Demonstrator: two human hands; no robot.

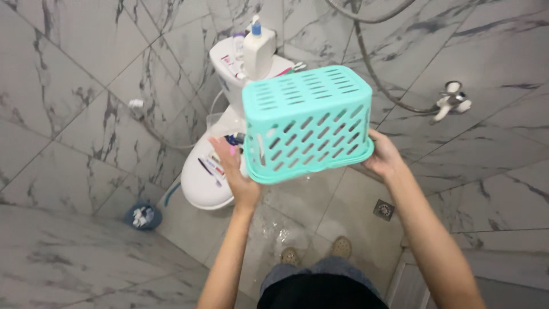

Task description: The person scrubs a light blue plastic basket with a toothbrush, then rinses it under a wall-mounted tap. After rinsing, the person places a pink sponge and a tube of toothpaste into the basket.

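Observation:
A turquoise plastic basket [306, 123] with slotted sides is held upside down in the air, its bottom facing up. My left hand [235, 171] grips its left rim and my right hand [382, 155] grips its right rim. Just beyond the basket stands a white toilet [200, 183] with its lid closed. A razor and toothpaste tubes [214, 166] lie on the lid, near my left hand.
A white pump bottle [258, 48] and other toiletries stand on the toilet tank. A shower hose and wall tap [450, 102] hang at right. A small blue bin [142, 216] sits on the floor left of the toilet. A floor drain [384, 209] lies below the basket. My sandalled feet stand on wet marble tiles.

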